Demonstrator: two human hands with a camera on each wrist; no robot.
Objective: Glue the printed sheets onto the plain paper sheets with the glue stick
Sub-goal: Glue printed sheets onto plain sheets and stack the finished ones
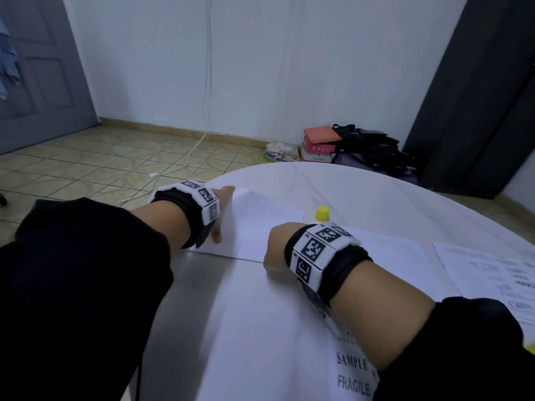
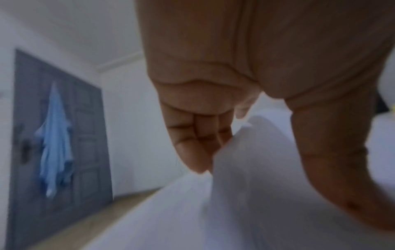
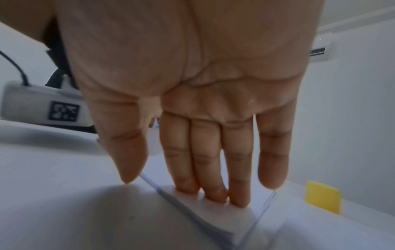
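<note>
Your left hand [image 1: 223, 211] pinches plain sheet [image 1: 260, 224] far-left edge, lifting. Right hand [image 1: 278, 247] flat, fingers [image 3: 213, 169] straight, pressing near-right corner. Glue stick [image 1: 322, 213] just beyond right hand, nearer it.

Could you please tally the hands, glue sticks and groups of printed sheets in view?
Hands: 2, left hand pinching a plain paper sheet, right hand pressing flat
Glue stick: 1
Groups of printed sheets: 2
Total: 5

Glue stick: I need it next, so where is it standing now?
In the head view the glue stick stands upright on the white table, just beyond the right hand, beside the plain paper sheets.
</note>
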